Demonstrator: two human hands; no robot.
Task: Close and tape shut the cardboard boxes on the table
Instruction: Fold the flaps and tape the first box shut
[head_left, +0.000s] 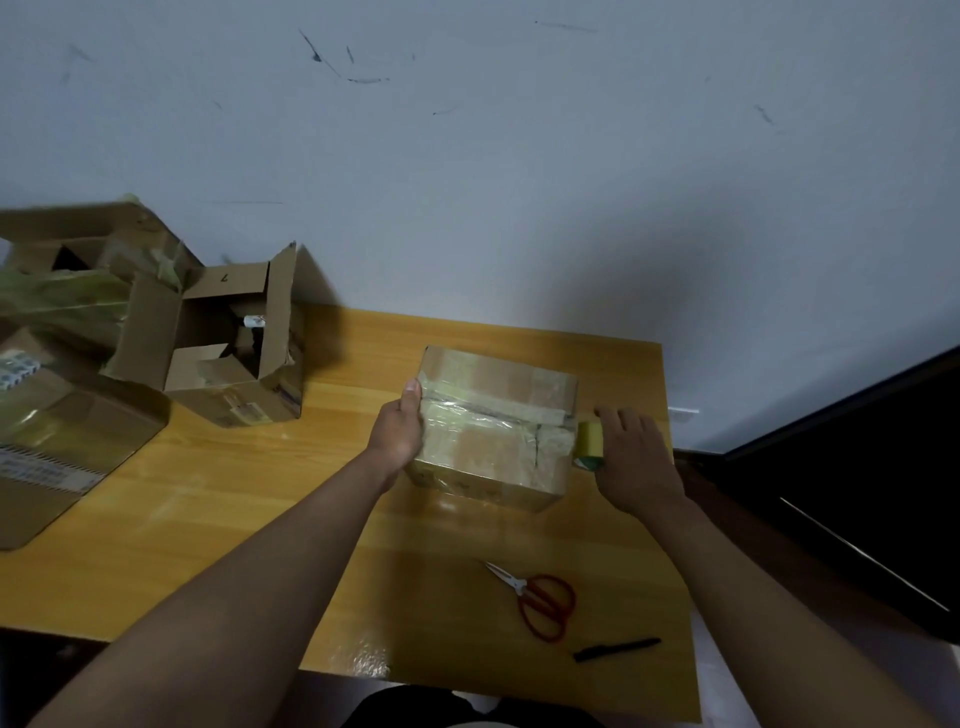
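Note:
A closed cardboard box (493, 431) sits mid-table, its top seam covered by a strip of clear tape. My left hand (400, 426) grips the box's left end, thumb on the top edge over the tape. My right hand (631, 457) holds a yellowish tape roll (589, 444) against the box's right end, where the strip runs down from the top. An open box (228, 338) with raised flaps stands at the table's left, with items inside.
Red-handled scissors (540, 597) and a black pen (615, 649) lie near the wooden table's (208, 493) front right edge. More cardboard boxes (52, 441) crowd the far left. A wall rises right behind the table. Dark furniture (857, 493) stands at the right.

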